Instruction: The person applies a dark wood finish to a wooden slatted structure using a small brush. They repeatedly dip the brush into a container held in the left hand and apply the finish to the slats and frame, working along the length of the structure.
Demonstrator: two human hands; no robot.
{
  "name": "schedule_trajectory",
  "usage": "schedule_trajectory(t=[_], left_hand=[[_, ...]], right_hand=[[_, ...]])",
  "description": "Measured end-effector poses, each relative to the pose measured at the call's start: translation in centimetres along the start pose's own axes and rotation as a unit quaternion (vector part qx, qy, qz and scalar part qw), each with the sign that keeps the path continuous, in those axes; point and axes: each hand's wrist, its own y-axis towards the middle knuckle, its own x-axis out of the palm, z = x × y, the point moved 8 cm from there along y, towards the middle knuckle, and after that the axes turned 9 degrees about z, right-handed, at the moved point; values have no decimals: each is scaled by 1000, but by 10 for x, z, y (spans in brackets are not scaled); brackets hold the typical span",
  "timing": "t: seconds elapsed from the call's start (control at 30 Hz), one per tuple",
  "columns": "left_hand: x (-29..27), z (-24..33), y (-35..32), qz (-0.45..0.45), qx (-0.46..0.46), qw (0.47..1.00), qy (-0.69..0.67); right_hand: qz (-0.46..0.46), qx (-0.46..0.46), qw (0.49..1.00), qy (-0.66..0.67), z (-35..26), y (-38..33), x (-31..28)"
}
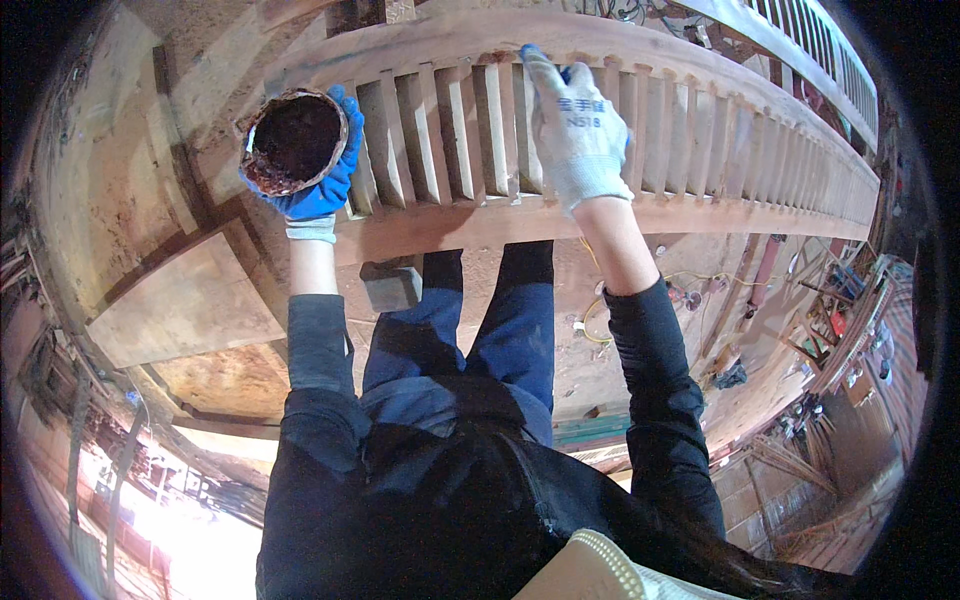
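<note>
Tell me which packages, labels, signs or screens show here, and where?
Printed mark: on the back of the white knit glove on the right hand, small blue characters.
No packages, signs or screens can be made out; the clutter at the right edge is too small to tell.

Round bowl, shallow, with a worn, rust-brown rim and a dark reddish-brown content filling its inside; it is held tilted, its mouth turned toward the viewer, cupped from below and from the right by the left hand in a blue glove, at the left end of the railing. Wooden railing panel, reddish-brown, long and curved by the lens, lying across the scene from left to far right: two long rails joined by a row of short, flat, evenly spaced slats with gaps between them. The right hand, in a white knit glove with blue fingertips, lies flat on the slats near the panel's middle, fingers reaching the far rail.
</note>
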Motion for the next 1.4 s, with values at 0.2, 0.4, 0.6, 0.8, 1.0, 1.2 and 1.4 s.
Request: schedule_trajectory(t=[0.2,0.4,0.6,0.8,1.0,1.2,1.4], left_hand=[[8,-8,-3,-43,-2,999,31],[7,-5,-3,-32,-9,999,20],[4,-3,-2,-44,-5,998,37],[9,-9,-3,-48,-6,998,35],[9,-4,-3,-62,4,997,49],[6,-5,-1,-50,-1,998,40],[8,-6,-3,-53,2,998,36]], right_hand=[[-10,-21,999,23,-3,-13,3],[-13,-38,999,-17,2,-14,21],[-71,12,997,7,10,-16,31],[-21,-40,998,-34,0,-14,23],[-3,-29,999,20,-1,-16,13],[-12,-36,999,22,4,-26,33],[54,-13,998,17,5,-4,0]])
